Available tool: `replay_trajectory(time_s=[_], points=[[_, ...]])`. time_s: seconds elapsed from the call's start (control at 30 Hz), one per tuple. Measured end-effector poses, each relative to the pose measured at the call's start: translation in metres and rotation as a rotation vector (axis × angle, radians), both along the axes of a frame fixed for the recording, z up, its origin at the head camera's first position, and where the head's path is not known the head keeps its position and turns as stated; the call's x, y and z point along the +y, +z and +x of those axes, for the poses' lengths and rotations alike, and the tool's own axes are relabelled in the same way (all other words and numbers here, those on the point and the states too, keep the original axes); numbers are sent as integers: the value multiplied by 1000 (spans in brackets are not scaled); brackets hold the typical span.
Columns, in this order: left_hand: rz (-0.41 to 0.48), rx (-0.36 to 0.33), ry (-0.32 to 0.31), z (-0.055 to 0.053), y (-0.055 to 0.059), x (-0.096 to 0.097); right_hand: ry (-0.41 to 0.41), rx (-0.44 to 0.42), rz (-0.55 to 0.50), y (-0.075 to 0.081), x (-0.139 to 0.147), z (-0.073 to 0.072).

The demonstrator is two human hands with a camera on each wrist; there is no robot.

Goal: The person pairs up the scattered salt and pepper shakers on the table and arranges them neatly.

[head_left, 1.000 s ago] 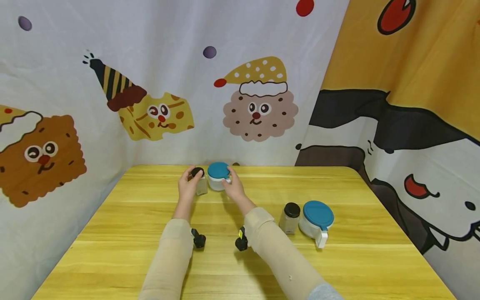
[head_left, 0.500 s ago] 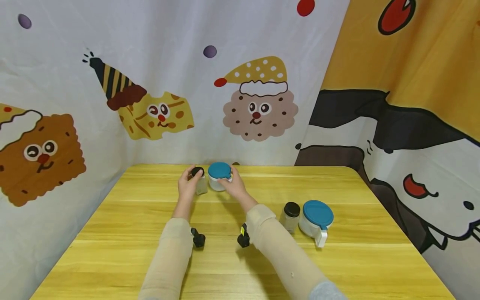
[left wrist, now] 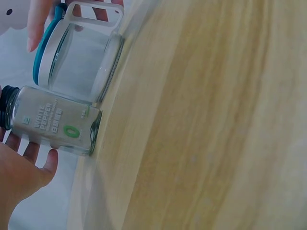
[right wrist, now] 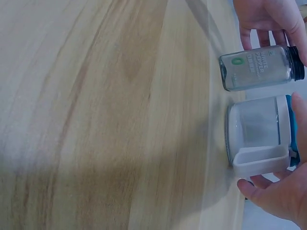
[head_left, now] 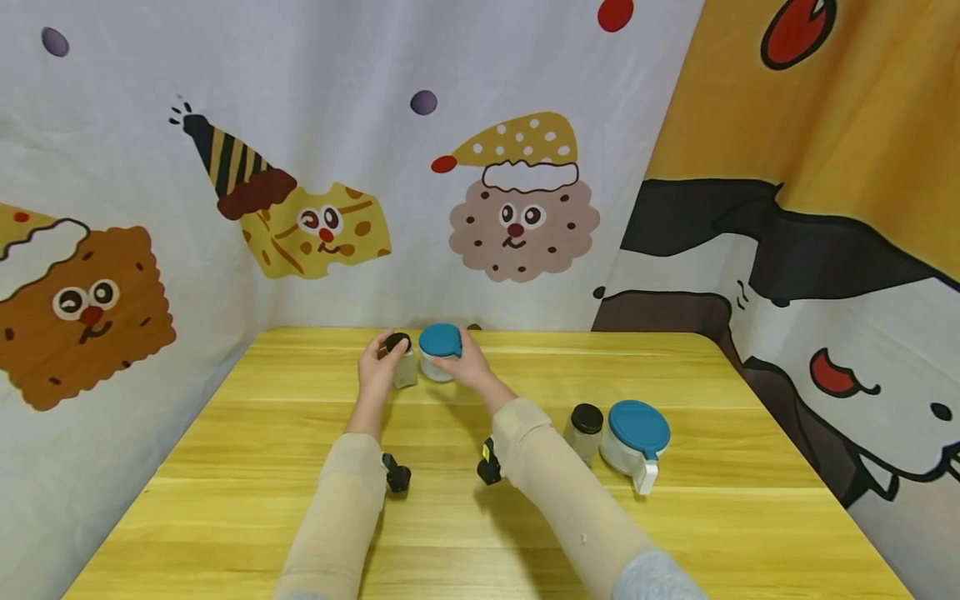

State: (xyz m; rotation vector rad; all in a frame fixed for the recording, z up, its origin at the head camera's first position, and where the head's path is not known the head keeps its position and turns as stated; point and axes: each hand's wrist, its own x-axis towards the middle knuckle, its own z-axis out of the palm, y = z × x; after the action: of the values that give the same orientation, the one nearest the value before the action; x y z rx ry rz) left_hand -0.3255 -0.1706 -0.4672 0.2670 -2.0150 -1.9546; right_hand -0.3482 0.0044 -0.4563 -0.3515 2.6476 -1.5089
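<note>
Near the table's back edge, my left hand (head_left: 377,367) grips a small glass pepper jar (head_left: 406,372) by its black lid, thumb in front. Its "white pepper" print shows in the left wrist view, where the pepper jar (left wrist: 53,120) stands upright on the table. Just right of it is a clear seasoning pot (head_left: 433,367) with a blue lid and a white handle. My right hand (head_left: 474,367) holds that pot from the handle side, with a finger up by the lid. In the right wrist view the white handle (right wrist: 261,160) shows beside my hand.
To the right of my right forearm stand a second black-lidded jar (head_left: 586,429) and a second blue-lidded pot (head_left: 637,433), its handle facing me. A cartoon-printed curtain (head_left: 345,75) hangs directly behind the wooden table (head_left: 442,533).
My right hand has closed further round the handle side of the blue-lidded pot, its thumb coming across the front. My left hand keeps its hold on the pepper jar.
</note>
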Motion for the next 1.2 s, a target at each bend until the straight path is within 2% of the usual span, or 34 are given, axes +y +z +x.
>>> replay_trajectory(time_s=[0.13,0.3,0.7,1.0,1.2], points=[[0,-1,7,0,0,1,5,-10,-13,0,0,-1],[-5,2,2,0,1,2,-36,-31,-37,-2,-2,-1],[5,-3,4,1,2,2,-138,2,41,-6,-6,-4],[-3,-15,-13,0,-1,2,-139,-28,39,-6,-6,-2],[-1,-20,5,3,2,1,-117,-11,15,-5,-7,-2]])
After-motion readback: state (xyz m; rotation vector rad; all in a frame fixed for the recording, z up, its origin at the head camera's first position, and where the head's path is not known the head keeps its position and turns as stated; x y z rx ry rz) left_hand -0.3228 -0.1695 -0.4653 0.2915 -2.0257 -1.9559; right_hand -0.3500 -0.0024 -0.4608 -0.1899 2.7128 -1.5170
